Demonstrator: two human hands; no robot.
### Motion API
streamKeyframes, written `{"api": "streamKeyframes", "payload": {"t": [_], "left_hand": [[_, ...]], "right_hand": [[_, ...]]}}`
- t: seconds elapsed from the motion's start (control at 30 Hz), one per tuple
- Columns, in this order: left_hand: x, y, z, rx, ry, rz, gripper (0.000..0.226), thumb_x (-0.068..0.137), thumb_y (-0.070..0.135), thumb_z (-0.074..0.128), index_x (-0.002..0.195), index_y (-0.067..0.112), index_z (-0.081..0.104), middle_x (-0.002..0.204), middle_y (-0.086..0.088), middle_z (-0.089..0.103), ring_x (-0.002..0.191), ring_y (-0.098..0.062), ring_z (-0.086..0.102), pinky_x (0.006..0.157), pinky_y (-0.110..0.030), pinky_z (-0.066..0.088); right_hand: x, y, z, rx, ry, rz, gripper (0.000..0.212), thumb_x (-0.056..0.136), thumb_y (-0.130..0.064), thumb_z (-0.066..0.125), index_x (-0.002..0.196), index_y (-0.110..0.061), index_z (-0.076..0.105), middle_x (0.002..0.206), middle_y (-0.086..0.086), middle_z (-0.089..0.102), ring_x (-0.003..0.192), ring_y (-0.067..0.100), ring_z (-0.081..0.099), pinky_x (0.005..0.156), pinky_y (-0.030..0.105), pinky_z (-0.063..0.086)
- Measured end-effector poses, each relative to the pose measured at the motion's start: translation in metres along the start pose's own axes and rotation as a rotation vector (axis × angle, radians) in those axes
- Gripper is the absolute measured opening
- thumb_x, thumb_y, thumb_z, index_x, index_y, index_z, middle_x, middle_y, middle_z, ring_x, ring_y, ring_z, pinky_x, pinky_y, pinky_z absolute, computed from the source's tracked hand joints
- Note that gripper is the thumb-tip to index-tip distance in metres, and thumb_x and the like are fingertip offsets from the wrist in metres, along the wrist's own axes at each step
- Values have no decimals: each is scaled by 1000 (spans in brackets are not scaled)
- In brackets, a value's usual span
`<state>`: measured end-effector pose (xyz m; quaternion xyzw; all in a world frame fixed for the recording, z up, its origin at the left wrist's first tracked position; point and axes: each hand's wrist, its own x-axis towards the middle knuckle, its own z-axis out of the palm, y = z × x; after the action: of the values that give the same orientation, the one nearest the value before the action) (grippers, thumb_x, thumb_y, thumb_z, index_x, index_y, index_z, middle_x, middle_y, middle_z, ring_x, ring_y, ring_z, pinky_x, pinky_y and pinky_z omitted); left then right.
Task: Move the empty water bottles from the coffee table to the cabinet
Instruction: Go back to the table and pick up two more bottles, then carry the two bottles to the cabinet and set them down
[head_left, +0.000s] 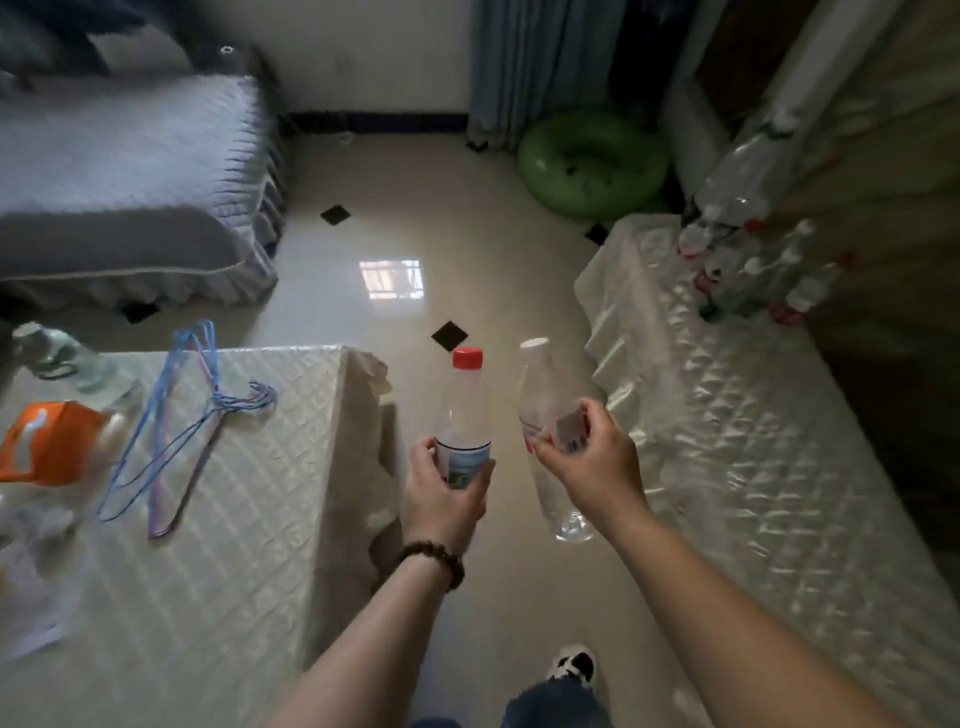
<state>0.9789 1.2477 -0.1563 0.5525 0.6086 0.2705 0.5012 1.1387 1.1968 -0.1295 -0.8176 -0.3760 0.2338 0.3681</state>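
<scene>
Nearest to me, my two forearms reach out over the pale tiled floor (467, 249), with a shoe (574, 665) showing below them. My left hand (444, 491), a bead bracelet (434, 561) on its wrist, has its fingers and thumb curled round the lower body of a clear bottle with a red cap (462, 410); the bottle stands upright, its label sits inside my grip and its neck and cap rise well above my fingers. My right hand (587, 457) is wrapped round the middle of a second clear bottle with a pale cap (540, 395). This one is tilted, cap leaning up and left, while its base hangs down past my palm toward the floor. Both bottles look empty and are held in the gap between the two covered surfaces, touching neither.

To my left is the coffee table (234, 519) under a quilted cloth, carrying wire hangers (182, 415), an orange packet (49, 441) and a blurred bottle at its far edge (57, 356). To my right runs the cloth-covered cabinet (753, 467), and at its far end a cluster of clear bottles (753, 265) is gathered, several red-capped. Farther off lie a green swim ring (592, 166) by a curtain, and a bed (130, 171) on the left.
</scene>
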Motion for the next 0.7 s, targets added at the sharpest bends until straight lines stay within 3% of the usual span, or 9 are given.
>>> {"api": "streamKeyframes", "payload": {"t": [0.1,0.2,0.23,0.3,0.37,0.53,0.7], "left_hand": [[-1,35,78,-4,-125,33,45,78,25,76,108,22,43,89,11,56,64,6,55,47,-4,42],[-2,59,147,16,-211,70,39,77,23,76,99,29,44,85,11,57,57,12,57,46,-8,45],[-2,65,168,20,-231,73,39,76,24,77,95,34,44,86,7,60,56,11,58,46,-11,48],[0,76,202,28,-281,60,39,69,34,77,92,41,47,88,0,65,58,-2,64,51,-33,58],[7,84,230,40,-327,59,40,61,45,75,91,46,48,86,1,67,63,-17,68,50,-46,57],[31,108,288,101,-415,67,41,72,29,78,92,45,46,93,7,64,70,-11,67,58,-43,59],[76,116,342,205,-483,110,54,62,50,74,102,49,38,101,11,61,90,-14,65,73,-42,59]], "right_hand": [[23,44,-60,-19,52,42,51,69,-48,76,108,-24,54,99,-2,62,88,17,59,73,32,51],[43,86,-112,-22,109,94,46,70,-44,76,105,-23,55,99,-2,61,88,17,58,71,30,48],[49,98,-127,-18,136,119,47,70,-44,76,106,-24,55,100,-3,61,89,17,59,73,31,49],[58,120,-153,-11,186,170,47,70,-44,77,108,-25,56,100,-3,62,89,18,60,73,33,51],[67,139,-171,2,224,217,44,69,-44,76,104,-25,57,97,-2,62,86,18,60,70,32,50],[96,175,-195,26,295,318,46,70,-46,76,105,-22,57,97,0,63,84,16,59,64,24,42],[139,201,-206,32,356,408,38,73,-42,74,100,-26,55,95,-1,62,84,16,59,68,30,49]]}}
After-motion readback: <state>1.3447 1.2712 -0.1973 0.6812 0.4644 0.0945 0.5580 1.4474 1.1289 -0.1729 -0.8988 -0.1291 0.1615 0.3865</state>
